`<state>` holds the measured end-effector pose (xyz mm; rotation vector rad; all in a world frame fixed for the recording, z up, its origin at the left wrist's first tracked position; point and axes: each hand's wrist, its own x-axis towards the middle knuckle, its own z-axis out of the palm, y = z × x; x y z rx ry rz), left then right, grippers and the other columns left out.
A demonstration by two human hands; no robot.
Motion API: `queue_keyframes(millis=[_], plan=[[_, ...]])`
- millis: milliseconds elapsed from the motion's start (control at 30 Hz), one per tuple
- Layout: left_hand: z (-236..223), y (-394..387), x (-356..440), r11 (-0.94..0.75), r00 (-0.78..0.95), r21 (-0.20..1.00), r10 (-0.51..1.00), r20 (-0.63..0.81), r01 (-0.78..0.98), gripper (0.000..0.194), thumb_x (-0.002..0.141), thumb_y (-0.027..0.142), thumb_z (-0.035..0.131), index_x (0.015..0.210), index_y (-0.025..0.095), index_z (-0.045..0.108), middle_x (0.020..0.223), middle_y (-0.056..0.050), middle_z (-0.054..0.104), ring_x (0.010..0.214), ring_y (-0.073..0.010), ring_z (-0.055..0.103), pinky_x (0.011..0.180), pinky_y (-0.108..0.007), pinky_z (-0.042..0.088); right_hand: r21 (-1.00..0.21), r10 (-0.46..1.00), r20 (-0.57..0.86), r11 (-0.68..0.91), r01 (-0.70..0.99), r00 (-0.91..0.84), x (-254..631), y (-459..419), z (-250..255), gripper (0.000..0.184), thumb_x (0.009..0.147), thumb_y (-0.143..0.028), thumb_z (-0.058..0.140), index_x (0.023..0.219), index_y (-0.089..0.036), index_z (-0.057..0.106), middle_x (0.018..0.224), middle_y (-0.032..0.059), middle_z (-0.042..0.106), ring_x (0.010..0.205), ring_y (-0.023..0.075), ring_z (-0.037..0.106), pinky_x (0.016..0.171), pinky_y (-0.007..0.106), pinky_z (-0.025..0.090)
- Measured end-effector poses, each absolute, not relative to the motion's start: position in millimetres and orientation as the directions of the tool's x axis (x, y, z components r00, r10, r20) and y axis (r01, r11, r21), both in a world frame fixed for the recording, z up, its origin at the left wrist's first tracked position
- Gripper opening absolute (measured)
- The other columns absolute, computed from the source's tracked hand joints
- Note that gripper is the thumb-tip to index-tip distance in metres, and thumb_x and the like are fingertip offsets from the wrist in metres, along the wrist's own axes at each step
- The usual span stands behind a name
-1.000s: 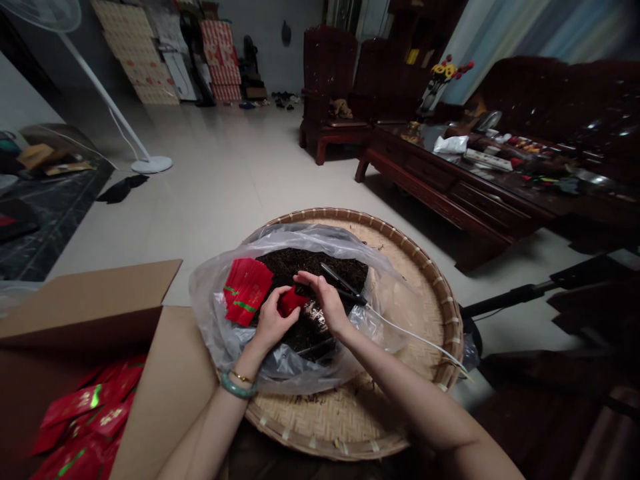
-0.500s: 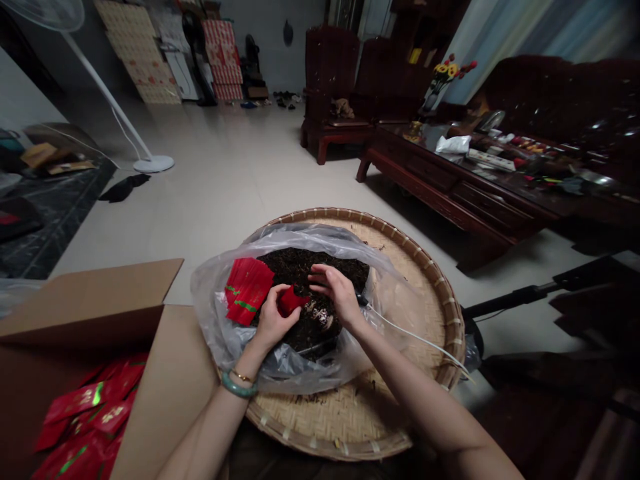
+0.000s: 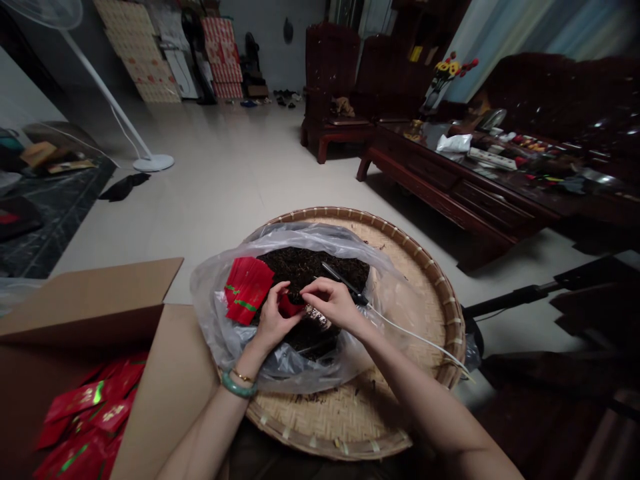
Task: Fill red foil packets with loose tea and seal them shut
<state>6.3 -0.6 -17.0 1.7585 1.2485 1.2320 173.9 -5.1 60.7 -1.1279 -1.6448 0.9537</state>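
Red packet point(image 3: 289, 307) sits clamped in the left hand point(image 3: 273, 320), the right hand point(image 3: 334, 303) just beside, fingertips together

Obstacle beyond right hand point(image 3: 332, 301): corded tool point(image 3: 357, 294)

Wooden chairs point(image 3: 331, 63) and a coffee table point(image 3: 433, 172) suggest a home's living room.

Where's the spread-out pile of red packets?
In the head view, the pile of red packets lies inside the left part of the cloudy plastic bag, beside the dark shreds and just left of the left hand.
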Motion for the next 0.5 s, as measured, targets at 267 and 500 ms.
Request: queue_keyframes(millis=[267, 500], plan=[[-2.7, -5.7, 6.7, -0.361, 0.166, 0.817, 0.933, 0.32, 0.45, 0.067, 0.066, 0.033, 0.072, 0.124, 0.021, 0.04, 0.101, -0.005, 0.057, 0.092, -0.0188, 0.059, 0.083, -0.033, 0.049, -0.85, 0.903, 0.316, 0.406, 0.335, -0.292, 169.9, -9.4, 64.1, 0.03, 0.081, -0.022, 0.057, 0.11, -0.021, 0.062, 0.101, 0.008, 0.061, 0.083, 0.0165, 0.057, 0.062, 0.025, 0.047], [-1.8, -5.7, 6.6, -0.314, 0.17, 0.823, 0.949, 0.265, 0.473, 0.069, 0.066, 0.031, 0.072, 0.126, 0.021, 0.039, 0.098, -0.003, 0.058, 0.088, -0.0177, 0.06, 0.081, -0.032, 0.049, -0.815, 0.881, 0.372, 0.46, 0.352, -0.292, 167.1, -11.0, 63.2, 0.014, 0.082, -0.019, 0.057, 0.091, -0.02, 0.068, 0.083, 0.0038, 0.065, 0.075, 0.0142, 0.059, 0.067, 0.026, 0.047]])
